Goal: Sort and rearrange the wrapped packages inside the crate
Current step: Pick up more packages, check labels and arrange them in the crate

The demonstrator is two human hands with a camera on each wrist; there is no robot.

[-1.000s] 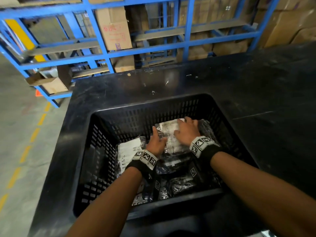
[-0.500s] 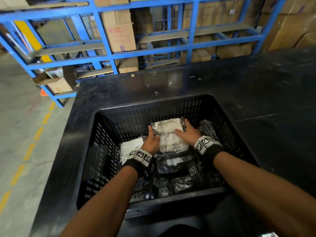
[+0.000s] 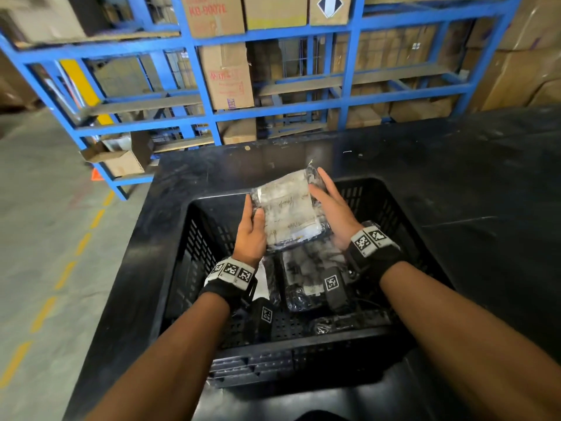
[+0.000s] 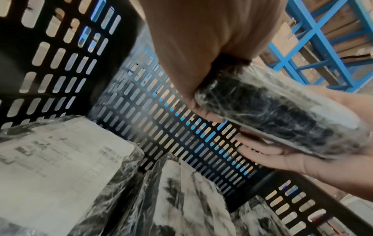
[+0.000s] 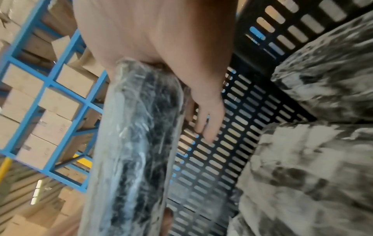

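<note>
A flat black package wrapped in clear film, with a white label on top (image 3: 288, 211), hangs above the far part of the black slotted crate (image 3: 194, 268). My left hand (image 3: 252, 229) grips its near left edge, thumb on top. My right hand (image 3: 331, 208) holds its right edge, fingers underneath. In the left wrist view the package (image 4: 282, 111) lies between my left hand (image 4: 191, 47) and the right hand's fingers (image 4: 272, 153). In the right wrist view its edge (image 5: 137, 143) runs under my right hand (image 5: 161, 39). Several other wrapped packages (image 3: 306, 278) lie on the crate floor, one with a large label (image 4: 50, 159).
The crate stands on a black table (image 3: 455, 177). Behind the table is a blue metal rack (image 3: 349, 71) with cardboard boxes (image 3: 226, 77). A concrete floor with a yellow dashed line (image 3: 69, 268) lies to the left.
Both hands have lifted the labelled package off the pile in the crate, up and toward the far rim. It was lying on the other packages a second ago.
</note>
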